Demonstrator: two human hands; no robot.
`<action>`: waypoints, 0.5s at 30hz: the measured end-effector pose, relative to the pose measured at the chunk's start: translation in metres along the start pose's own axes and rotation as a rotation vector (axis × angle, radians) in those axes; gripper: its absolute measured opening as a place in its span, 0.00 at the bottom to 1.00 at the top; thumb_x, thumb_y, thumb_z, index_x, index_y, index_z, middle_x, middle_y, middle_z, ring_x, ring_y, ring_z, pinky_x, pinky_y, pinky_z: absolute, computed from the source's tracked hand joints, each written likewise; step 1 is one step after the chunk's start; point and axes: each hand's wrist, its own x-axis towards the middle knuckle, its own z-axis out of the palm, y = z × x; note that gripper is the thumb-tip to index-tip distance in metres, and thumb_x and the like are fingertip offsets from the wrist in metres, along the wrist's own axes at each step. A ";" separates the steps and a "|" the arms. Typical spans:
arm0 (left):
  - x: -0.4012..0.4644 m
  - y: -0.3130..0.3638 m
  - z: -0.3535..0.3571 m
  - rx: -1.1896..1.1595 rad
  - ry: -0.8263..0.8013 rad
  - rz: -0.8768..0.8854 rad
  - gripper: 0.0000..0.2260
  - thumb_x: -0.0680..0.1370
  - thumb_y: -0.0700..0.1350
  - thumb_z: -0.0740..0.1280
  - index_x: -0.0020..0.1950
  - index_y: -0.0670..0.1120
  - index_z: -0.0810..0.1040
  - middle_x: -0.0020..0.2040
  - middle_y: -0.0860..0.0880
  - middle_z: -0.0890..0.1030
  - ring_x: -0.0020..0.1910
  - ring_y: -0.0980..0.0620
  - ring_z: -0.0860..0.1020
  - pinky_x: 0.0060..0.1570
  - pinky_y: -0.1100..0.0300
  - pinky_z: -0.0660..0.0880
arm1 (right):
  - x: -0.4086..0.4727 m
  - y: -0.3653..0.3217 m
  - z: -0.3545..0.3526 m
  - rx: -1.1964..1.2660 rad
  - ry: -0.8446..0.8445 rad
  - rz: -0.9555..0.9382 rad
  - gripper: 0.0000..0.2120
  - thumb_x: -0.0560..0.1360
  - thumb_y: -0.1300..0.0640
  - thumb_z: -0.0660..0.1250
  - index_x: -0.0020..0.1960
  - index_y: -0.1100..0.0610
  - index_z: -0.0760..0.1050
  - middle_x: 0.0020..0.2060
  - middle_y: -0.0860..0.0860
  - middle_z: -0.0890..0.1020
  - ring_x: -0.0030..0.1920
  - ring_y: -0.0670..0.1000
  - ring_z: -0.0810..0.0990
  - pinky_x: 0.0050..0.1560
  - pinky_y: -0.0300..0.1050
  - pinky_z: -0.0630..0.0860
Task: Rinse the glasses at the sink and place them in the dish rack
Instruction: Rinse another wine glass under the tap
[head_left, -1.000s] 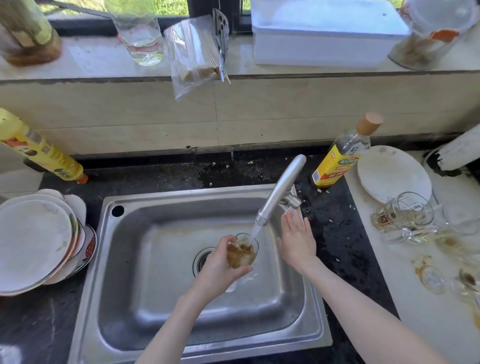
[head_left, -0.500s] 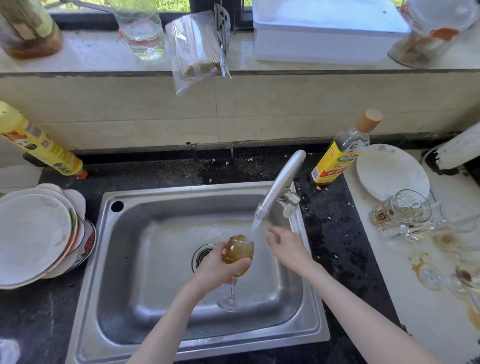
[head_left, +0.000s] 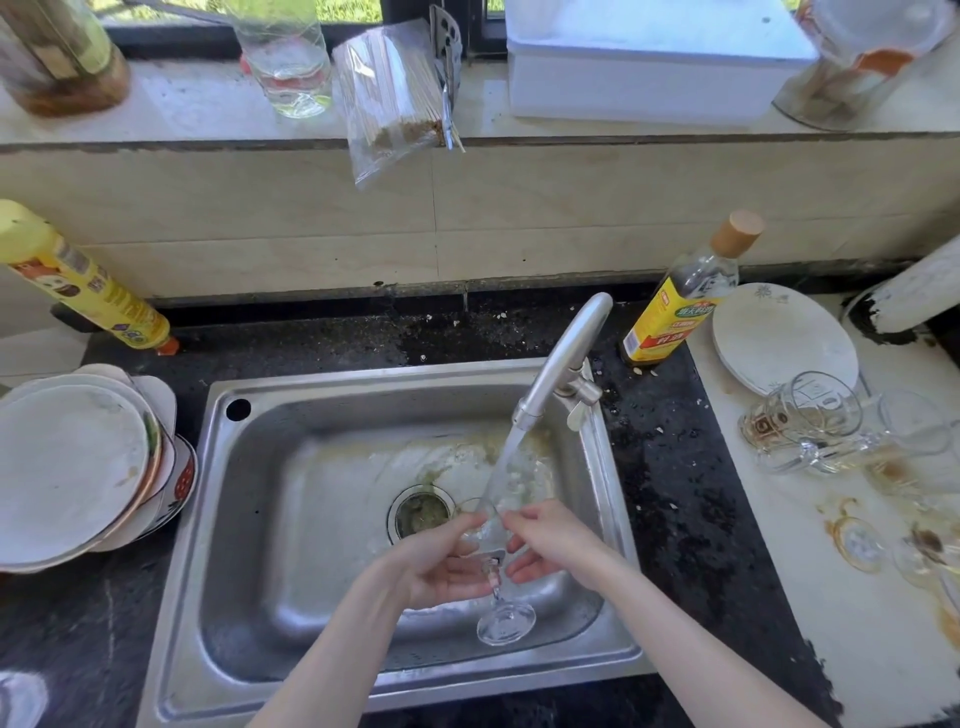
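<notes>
Here, low in the frame's middle, the clear stemmed wine glass (head_left: 493, 540) sits under the stream from the silver faucet (head_left: 558, 364), over the steel sink (head_left: 311, 467). The left hand (head_left: 441, 564) has its fingers curled round the bowl and stem; the right hand (head_left: 550, 540) pinches the bowl's other side. Turning the bowl through the water should clear it; wet glass likely slips. The yellow-labelled bottle (head_left: 675, 306), upper right, bears writing too small to read.

Two bare forearms, left hand (head_left: 441, 564), right hand (head_left: 553, 543), no sleeves, no jewellery
</notes>
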 end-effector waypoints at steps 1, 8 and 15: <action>-0.002 0.000 0.002 0.027 0.009 0.025 0.23 0.71 0.51 0.72 0.57 0.37 0.70 0.52 0.38 0.76 0.38 0.44 0.81 0.38 0.54 0.81 | 0.000 0.000 0.000 -0.003 0.004 -0.013 0.16 0.79 0.51 0.61 0.61 0.61 0.71 0.45 0.56 0.78 0.34 0.52 0.83 0.37 0.42 0.82; -0.001 -0.009 0.012 0.409 0.206 0.549 0.23 0.72 0.45 0.73 0.62 0.44 0.68 0.53 0.44 0.77 0.45 0.50 0.78 0.46 0.56 0.77 | -0.003 0.007 0.001 0.225 0.030 -0.163 0.10 0.79 0.54 0.62 0.59 0.56 0.71 0.53 0.55 0.78 0.49 0.55 0.83 0.53 0.47 0.80; -0.007 -0.002 0.013 0.563 0.266 0.794 0.27 0.68 0.41 0.76 0.63 0.47 0.68 0.49 0.51 0.77 0.44 0.57 0.77 0.47 0.68 0.74 | -0.007 0.009 -0.002 0.398 -0.001 -0.318 0.12 0.79 0.57 0.62 0.62 0.58 0.70 0.57 0.56 0.77 0.54 0.55 0.81 0.53 0.41 0.79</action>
